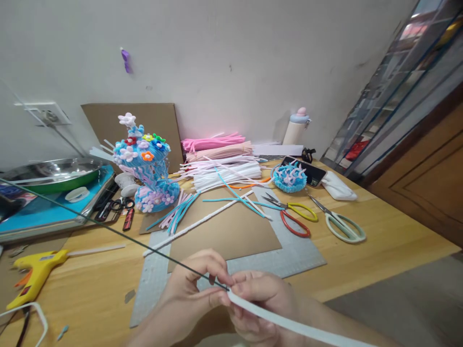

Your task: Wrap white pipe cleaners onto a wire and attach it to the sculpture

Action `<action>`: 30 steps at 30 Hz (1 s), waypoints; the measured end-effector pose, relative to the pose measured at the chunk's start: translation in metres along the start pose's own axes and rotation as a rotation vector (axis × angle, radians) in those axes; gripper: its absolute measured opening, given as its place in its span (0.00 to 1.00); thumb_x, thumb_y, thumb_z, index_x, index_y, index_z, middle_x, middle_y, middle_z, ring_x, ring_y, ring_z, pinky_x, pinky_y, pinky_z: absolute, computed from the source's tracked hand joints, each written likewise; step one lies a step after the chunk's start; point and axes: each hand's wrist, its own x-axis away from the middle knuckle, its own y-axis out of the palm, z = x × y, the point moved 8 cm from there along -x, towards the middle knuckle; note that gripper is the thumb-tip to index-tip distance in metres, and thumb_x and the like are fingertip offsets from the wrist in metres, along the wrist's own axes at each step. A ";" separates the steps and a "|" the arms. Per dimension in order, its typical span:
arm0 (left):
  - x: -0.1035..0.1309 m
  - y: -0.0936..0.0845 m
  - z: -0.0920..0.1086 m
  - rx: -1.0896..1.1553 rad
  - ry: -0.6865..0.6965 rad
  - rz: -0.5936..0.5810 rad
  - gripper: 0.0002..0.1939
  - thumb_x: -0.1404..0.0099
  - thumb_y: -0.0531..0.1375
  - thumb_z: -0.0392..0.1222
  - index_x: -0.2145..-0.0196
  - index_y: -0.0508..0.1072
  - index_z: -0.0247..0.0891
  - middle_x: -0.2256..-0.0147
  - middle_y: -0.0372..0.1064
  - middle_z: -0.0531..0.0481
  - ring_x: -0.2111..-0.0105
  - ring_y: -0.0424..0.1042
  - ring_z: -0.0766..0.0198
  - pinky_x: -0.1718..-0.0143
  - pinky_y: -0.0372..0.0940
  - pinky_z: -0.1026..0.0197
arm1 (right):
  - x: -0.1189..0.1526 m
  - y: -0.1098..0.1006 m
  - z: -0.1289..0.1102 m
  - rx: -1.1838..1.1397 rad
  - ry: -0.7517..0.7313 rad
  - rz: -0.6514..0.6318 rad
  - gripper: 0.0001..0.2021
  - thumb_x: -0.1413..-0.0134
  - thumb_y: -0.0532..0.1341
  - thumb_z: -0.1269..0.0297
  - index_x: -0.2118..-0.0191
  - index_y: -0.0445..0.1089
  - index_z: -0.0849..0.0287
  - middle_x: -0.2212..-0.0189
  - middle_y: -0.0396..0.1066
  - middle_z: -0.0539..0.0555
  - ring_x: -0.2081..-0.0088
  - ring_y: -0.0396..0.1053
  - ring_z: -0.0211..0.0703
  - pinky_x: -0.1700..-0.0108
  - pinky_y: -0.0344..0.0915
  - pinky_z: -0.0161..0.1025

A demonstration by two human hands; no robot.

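Observation:
At the near edge of the table, my left hand (197, 282) pinches a thin dark green wire (144, 241) close to its end. This long wire runs from there up to the left edge of the view. Pressed against it, my right hand (264, 299) is closed on a white pipe cleaner (289, 323), which trails off to the lower right. Wire and pipe cleaner meet between the fingertips; how they are joined is hidden. Under and beyond the hands are a brown cardboard sheet (224, 236) and a grey cutting mat (304, 255).
Red-and-yellow-handled scissors (294, 224) and pale green scissors (343, 226) lie right. Pipe cleaner bundles (227, 176) lie at the back, beside a blue flowered pipe-cleaner piece (154, 168) and a small blue one (289, 177). A yellow glue gun (38, 272) lies left.

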 end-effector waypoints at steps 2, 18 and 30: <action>-0.001 -0.001 0.000 0.014 -0.004 0.021 0.08 0.47 0.68 0.45 0.72 0.77 0.39 0.72 0.67 0.50 0.70 0.67 0.65 0.68 0.59 0.64 | 0.001 -0.004 -0.002 0.052 -0.066 0.060 0.07 0.46 0.59 0.65 0.64 0.67 0.65 0.86 0.63 0.47 0.90 0.49 0.28 0.89 0.47 0.25; 0.012 0.020 -0.036 0.501 -0.219 0.424 0.10 0.47 0.63 0.38 0.80 0.63 0.38 0.76 0.58 0.56 0.76 0.58 0.69 0.73 0.58 0.66 | 0.009 -0.017 -0.027 0.599 -0.467 0.567 0.22 0.51 0.63 0.47 0.78 0.64 0.64 0.88 0.58 0.43 0.89 0.49 0.23 0.88 0.41 0.25; -0.008 0.009 0.027 -0.297 0.144 -0.013 0.06 0.39 0.59 0.44 0.64 0.74 0.44 0.53 0.63 0.46 0.50 0.61 0.54 0.47 0.54 0.54 | 0.010 0.011 -0.019 0.138 -0.275 0.250 0.13 0.53 0.67 0.61 0.76 0.68 0.67 0.88 0.64 0.46 0.92 0.46 0.23 0.90 0.41 0.25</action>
